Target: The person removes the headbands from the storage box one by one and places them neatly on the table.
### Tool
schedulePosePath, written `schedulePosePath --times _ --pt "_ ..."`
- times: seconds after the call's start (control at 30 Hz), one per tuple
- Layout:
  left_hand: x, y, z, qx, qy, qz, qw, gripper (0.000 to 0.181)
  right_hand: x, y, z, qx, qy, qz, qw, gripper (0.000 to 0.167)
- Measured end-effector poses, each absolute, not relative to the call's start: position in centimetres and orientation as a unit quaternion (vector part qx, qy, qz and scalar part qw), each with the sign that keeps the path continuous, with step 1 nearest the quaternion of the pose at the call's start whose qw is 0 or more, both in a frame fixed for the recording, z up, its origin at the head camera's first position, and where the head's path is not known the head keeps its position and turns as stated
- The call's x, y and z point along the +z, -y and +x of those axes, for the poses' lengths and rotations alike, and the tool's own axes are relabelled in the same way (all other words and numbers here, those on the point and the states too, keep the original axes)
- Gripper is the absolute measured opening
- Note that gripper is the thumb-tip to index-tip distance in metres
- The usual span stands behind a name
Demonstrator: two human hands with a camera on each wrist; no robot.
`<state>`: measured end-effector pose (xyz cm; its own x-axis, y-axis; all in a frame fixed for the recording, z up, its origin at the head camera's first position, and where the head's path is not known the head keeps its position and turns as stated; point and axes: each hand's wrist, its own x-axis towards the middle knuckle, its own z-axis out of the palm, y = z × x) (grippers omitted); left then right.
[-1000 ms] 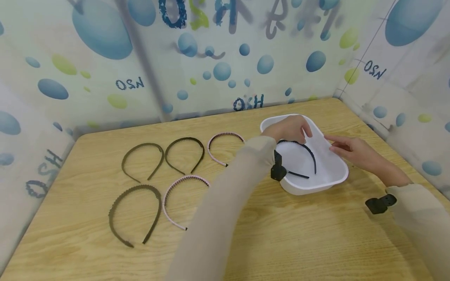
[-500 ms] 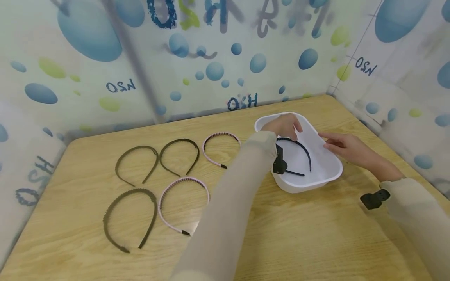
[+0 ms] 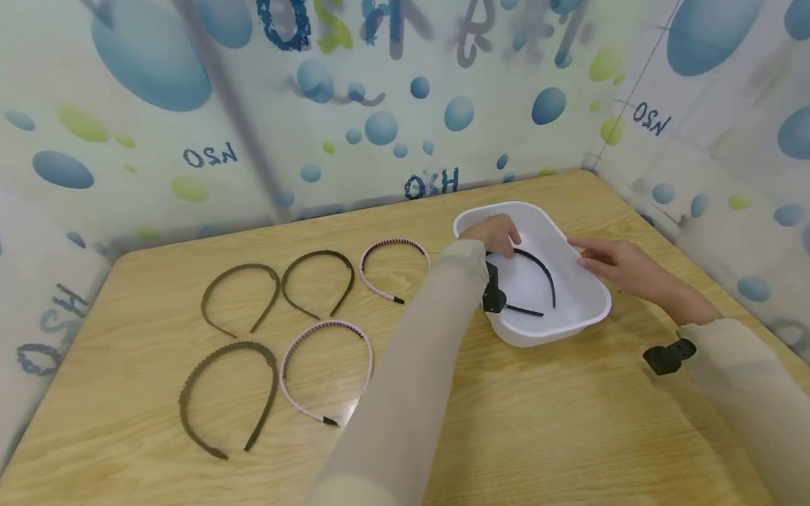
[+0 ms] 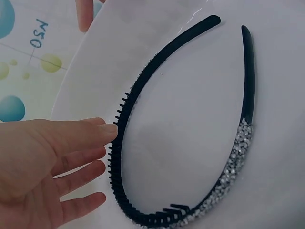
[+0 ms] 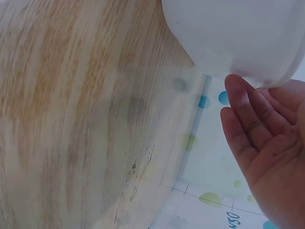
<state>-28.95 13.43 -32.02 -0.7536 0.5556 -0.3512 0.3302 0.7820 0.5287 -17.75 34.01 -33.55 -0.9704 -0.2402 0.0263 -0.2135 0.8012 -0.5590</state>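
Note:
In the head view, my left hand (image 3: 493, 233) reaches down into a white plastic basin (image 3: 595, 325). Inside the basin lies a black headband (image 4: 116, 167) with comb teeth and a silvery glitter-covered stretch. The left wrist view has the left thumb tip at the toothed edge of this headband, the other fingers spread loosely beside it and not curled round it. At the basin's right side, my right hand (image 3: 623, 266) touches the outer wall near the rim with extended fingers (image 5: 238, 95); part of that hand is cut off in the right wrist view.
Several headbands lie on the wooden table (image 3: 538, 422) to the left: dark ones (image 3: 273, 383) and pink ones (image 3: 291, 395) with black tips. The left forearm crosses above the table beside them. Patterned walls (image 3: 380, 161) stand behind the table and to the right.
The left hand has sunk slightly deeper into the basin, towards the headband. The right hand stays at the basin's side. The whole head view has shifted a little to the left.

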Motion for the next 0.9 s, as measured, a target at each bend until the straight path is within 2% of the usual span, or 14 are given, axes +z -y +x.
schedulePosePath --times 0.9 --pt "-32.9 -13.3 -29.9 0.22 -0.92 0.224 0.236 0.029 -33.8 -34.2 -17.7 -0.297 -0.946 -0.126 0.015 0.043"
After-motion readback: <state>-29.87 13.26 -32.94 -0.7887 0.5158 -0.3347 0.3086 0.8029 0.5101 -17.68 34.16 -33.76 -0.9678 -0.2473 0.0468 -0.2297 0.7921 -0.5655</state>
